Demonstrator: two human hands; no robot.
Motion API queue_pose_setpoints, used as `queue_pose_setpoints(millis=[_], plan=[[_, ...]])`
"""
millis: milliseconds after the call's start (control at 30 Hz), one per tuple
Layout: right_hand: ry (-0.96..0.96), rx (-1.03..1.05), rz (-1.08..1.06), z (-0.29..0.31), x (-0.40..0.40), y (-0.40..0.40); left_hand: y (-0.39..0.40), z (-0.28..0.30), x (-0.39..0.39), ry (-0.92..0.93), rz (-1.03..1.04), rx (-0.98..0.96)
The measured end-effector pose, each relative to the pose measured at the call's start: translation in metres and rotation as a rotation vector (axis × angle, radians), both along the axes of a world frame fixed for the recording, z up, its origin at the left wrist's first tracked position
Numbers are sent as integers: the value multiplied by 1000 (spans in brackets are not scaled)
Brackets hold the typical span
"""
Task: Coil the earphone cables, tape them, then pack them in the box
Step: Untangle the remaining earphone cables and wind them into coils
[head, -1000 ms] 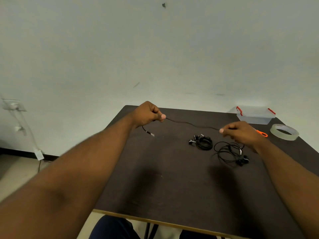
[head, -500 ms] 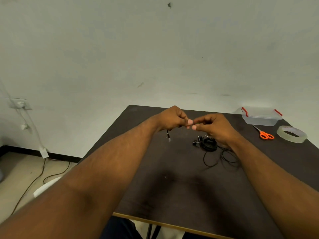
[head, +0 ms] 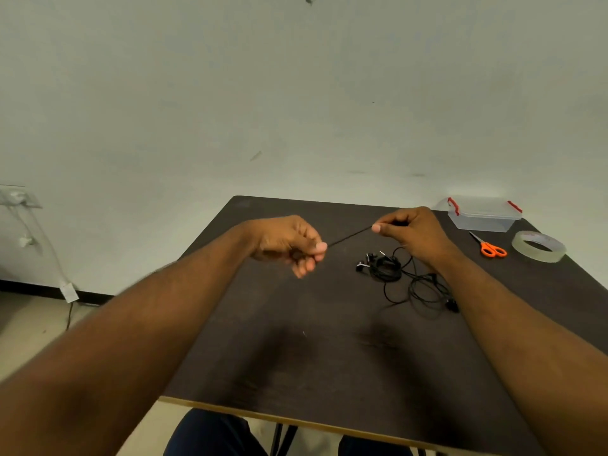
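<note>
A thin black earphone cable (head: pixel 349 237) runs taut between my two hands above the dark table (head: pixel 296 357). My left hand (head: pixel 289 243) pinches one end between thumb and fingers. My right hand (head: pixel 411 230) pinches the cable further right. From the right hand the cable's slack falls in loose loops (head: pixel 424 287) onto the table. A second black earphone lies as a tight coil (head: pixel 383 266) just left of those loops. The clear plastic box (head: pixel 483 213) with red clips stands at the far right corner.
Orange-handled scissors (head: pixel 490 246) and a roll of clear tape (head: pixel 538 246) lie on the table to the right of the box. A wall rises right behind the table. The table's near edge (head: pixel 296 419) is above my knees.
My hands met fingertip to fingertip half a second ago. They have drawn apart since, and a length of cable is stretched between them again.
</note>
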State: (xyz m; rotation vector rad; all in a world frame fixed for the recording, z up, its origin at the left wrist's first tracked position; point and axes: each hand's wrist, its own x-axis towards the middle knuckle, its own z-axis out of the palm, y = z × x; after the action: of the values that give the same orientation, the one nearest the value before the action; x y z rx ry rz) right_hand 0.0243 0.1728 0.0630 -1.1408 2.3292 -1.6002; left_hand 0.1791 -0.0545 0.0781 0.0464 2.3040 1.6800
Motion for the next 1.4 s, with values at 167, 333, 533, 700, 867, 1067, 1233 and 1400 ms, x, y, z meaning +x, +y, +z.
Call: queue_pose_setpoints(millis=[167, 333, 533, 700, 867, 1067, 1233, 1400], plan=[[-56, -98, 80, -5, 22, -16, 60, -8, 3, 209, -206, 671], [-81, -106, 89, -18, 49, -20, 53, -1, -19, 611, 581, 955], [-44, -53, 175, 2, 60, -3, 25, -20, -17, 745, 602, 37], [123, -65, 227, 49, 49, -1, 47, -29, -13, 546, 272, 199], [81, -100, 225, 60, 35, -6, 61, -5, -7, 306, 17, 415], [-61, -124, 223, 10, 54, -14, 67, 19, -9, 528, 266, 949], [162, 46, 253, 14, 66, -10, 54, 12, -16, 649, 636, 568], [325, 107, 162, 55, 54, 2, 41, -1, -7, 544, 379, 75]])
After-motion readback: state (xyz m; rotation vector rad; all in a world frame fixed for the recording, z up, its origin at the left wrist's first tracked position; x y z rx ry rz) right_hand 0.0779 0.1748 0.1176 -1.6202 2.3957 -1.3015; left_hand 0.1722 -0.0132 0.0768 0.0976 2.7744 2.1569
